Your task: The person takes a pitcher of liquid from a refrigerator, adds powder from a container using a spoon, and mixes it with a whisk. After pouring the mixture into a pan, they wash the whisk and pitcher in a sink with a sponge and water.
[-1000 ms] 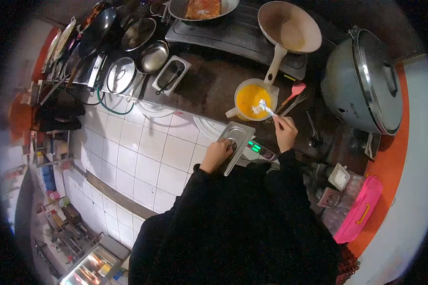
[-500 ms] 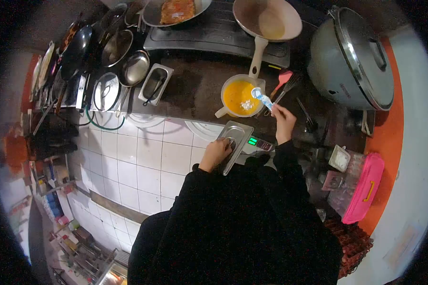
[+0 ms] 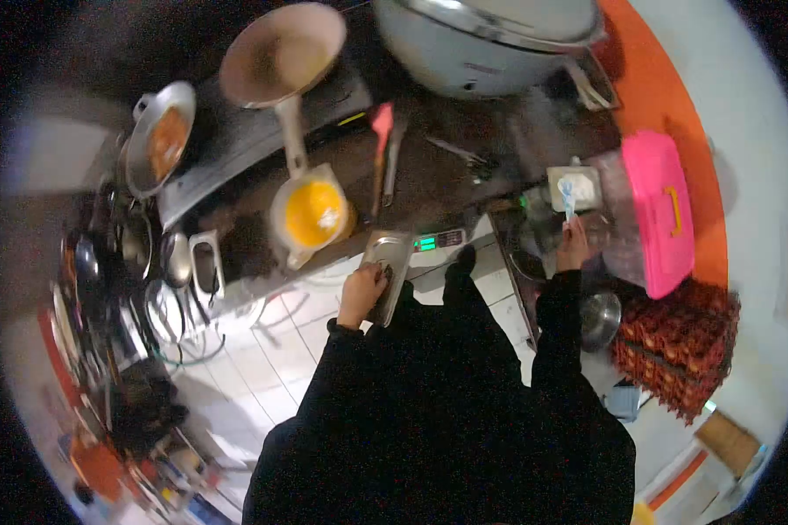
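I'm looking at a kitchen here: frying pan (image 3: 284,54) at eleven o'clock, big lidded cooker (image 3: 490,52) at twelve.

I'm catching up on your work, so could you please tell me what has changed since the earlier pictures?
The right hand has moved rightward from the yellow mixture to the container of white powder, carrying the spoon. The view has turned too. Nothing was visibly let go: the left hand still holds the metal lid.
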Action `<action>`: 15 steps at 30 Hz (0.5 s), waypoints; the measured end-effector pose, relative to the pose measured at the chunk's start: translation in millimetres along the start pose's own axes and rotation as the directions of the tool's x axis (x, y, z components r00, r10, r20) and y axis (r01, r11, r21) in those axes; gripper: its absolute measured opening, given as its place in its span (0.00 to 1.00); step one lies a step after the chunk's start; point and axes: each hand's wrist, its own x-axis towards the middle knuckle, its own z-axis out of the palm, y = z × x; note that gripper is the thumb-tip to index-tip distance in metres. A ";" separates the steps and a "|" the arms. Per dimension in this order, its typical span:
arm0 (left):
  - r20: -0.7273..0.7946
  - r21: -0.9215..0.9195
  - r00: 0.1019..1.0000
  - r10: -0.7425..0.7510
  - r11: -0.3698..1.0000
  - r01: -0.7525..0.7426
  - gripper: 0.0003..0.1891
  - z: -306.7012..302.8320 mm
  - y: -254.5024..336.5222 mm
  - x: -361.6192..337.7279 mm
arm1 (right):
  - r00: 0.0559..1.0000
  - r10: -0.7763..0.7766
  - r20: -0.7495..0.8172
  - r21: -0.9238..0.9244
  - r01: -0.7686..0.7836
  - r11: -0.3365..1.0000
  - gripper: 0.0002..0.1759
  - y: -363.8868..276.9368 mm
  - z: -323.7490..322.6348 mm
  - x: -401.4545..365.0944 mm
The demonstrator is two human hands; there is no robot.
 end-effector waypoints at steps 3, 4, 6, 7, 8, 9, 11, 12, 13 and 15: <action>0.010 0.020 0.994 0.107 0.994 -0.107 0.09 9.6 37.8 33.7 | 0.708 0.707 -0.006 0.695 -0.505 0.511 0.12 19.3 -27.0 37.7; 0.010 0.012 0.989 0.145 0.989 -0.145 0.09 12.2 52.9 45.0 | 0.742 0.670 0.026 0.518 -0.583 0.626 0.14 32.2 -30.8 46.6; 0.046 0.071 0.972 0.232 0.969 -0.235 0.08 29.4 77.9 77.5 | 0.788 0.611 0.069 0.157 -0.614 0.774 0.18 58.4 -30.0 68.1; 0.087 0.113 0.962 0.258 0.957 -0.267 0.08 35.5 99.7 94.1 | 0.866 0.499 0.028 0.006 -0.499 0.867 0.18 69.0 -26.8 74.6; 0.125 0.150 0.951 0.282 0.942 -0.299 0.08 42.2 122.3 110.2 | 0.928 0.372 0.010 -0.153 -0.366 0.918 0.18 70.8 -23.0 79.0; 0.086 0.142 0.937 0.340 0.926 -0.349 0.08 55.7 140.7 126.9 | 0.924 0.382 -0.010 -0.144 -0.379 0.914 0.18 72.7 -20.8 79.8; 0.050 0.140 0.890 0.453 0.879 -0.456 0.08 85.7 180.9 162.7 | 0.979 0.149 -0.139 -0.309 -0.186 0.933 0.18 77.0 -23.7 76.5; 0.052 0.143 0.860 0.507 0.849 -0.509 0.08 102.2 202.6 181.5 | 0.969 0.105 -0.224 -0.164 -0.144 0.976 0.19 92.1 -27.2 64.0; 0.024 0.166 0.823 0.568 0.809 -0.563 0.08 123.1 219.8 198.0 | 0.947 0.069 -0.314 -0.024 -0.081 0.996 0.19 106.2 -32.0 46.3; 0.008 0.184 0.766 0.643 0.752 -0.633 0.08 160.4 251.6 229.3 | 0.946 -0.087 -0.312 -0.581 -0.117 0.806 0.21 72.3 -54.8 26.5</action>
